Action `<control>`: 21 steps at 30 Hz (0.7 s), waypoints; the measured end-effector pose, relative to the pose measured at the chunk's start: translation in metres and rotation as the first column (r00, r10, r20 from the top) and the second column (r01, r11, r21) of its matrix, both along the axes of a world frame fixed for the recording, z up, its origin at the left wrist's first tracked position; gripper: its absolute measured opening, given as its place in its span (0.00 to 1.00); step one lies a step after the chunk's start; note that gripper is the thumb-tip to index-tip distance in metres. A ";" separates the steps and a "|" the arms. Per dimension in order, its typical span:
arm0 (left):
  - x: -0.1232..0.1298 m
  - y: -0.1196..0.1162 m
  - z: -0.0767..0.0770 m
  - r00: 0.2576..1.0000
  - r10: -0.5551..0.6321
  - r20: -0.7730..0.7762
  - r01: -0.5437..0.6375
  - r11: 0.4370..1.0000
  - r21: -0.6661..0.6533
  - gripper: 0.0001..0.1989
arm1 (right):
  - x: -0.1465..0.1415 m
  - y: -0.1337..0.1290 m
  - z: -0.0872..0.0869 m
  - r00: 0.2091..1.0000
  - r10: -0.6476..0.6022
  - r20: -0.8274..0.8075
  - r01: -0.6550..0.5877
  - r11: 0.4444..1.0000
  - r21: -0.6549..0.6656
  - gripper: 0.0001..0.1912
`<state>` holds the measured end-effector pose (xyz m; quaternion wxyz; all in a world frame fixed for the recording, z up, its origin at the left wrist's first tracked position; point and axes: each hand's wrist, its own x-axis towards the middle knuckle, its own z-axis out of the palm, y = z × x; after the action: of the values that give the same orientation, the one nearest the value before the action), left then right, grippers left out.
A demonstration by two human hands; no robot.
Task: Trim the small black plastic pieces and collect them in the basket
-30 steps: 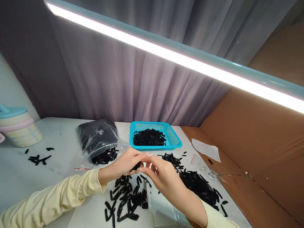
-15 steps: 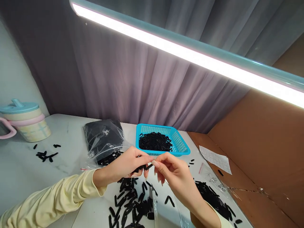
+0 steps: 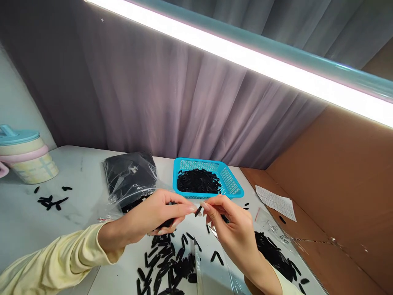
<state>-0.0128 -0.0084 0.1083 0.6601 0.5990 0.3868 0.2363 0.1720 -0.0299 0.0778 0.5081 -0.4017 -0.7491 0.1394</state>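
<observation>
My left hand (image 3: 159,211) is curled around a bunch of small black strip-like pieces (image 3: 167,222), partly hidden by the fingers. Its thumb and index finger reach to one short black strip (image 3: 198,211) between the two hands. At the other end of that strip, my right hand (image 3: 235,223) pinches with thumb and index finger. Something black (image 3: 225,218) also shows behind the right fingers. Below the hands lies a loose pile of black strips (image 3: 166,262), some in V shapes. I cannot make out exactly what kind of item the strips are.
A blue basket (image 3: 239,191) with black strips stands behind the hands. To its left lies a clear bag (image 3: 130,174) with black contents. More strips (image 3: 273,254) lie at right near a plastic bag. A lidded cup (image 3: 33,166), a paper sheet (image 3: 276,201) and a lamp (image 3: 233,53) surround the table.
The fingertips of both hands have drawn slightly apart, and the short strip between them now shows more clearly. The camera view has shifted a little.
</observation>
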 end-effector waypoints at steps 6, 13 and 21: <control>0.002 -0.005 -0.001 0.998 0.040 0.039 -0.038 0.998 -0.052 0.11 | -0.002 0.000 -0.001 0.998 -0.007 0.068 0.002 0.997 0.081 0.07; 0.004 0.000 -0.008 0.998 0.043 0.036 -0.040 0.998 -0.056 0.19 | -0.004 0.000 -0.008 0.967 -0.100 0.236 0.039 0.967 0.250 0.08; 0.003 -0.001 -0.005 0.999 0.016 0.031 -0.014 0.998 -0.067 0.10 | -0.003 0.001 -0.007 0.962 -0.044 0.269 0.016 0.994 0.104 0.08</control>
<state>-0.0094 -0.0098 0.1033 0.6839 0.5700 0.3886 0.2376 0.1691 -0.0289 0.0705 0.4225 -0.4021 -0.8114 0.0373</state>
